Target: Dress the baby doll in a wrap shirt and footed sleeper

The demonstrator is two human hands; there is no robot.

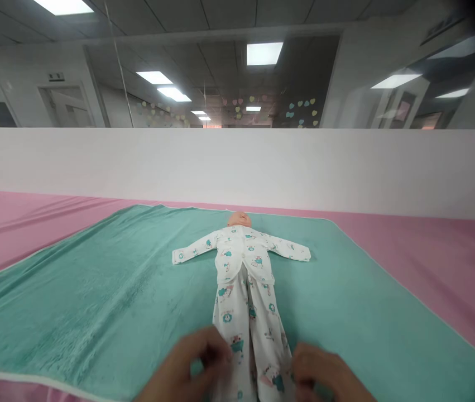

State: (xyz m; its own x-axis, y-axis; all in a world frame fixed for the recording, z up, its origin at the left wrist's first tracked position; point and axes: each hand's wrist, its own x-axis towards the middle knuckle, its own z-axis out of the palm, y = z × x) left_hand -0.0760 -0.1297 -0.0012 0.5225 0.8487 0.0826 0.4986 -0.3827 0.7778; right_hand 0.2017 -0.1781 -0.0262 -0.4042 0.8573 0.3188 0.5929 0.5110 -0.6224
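Note:
A baby doll lies on its back; its head (239, 219) shows at the far end. It wears a white printed shirt (244, 254) with both sleeves spread out to the sides. Below the shirt, white printed baby trousers (237, 321) stretch towards me. My left hand (197, 360), somewhat blurred, curls thumb and fingers together at the left trouser leg and covers part of it. At the outer edge of the right leg, the bent fingers of my right hand (325, 371) close in a pinch, also blurred. The leg ends run out of the picture.
A teal blanket (107, 290) with a pale edge lies under the doll, over a pink covering (438, 262). Behind stands a low white wall (237, 167), with a large window or mirror surface (220, 84) above it.

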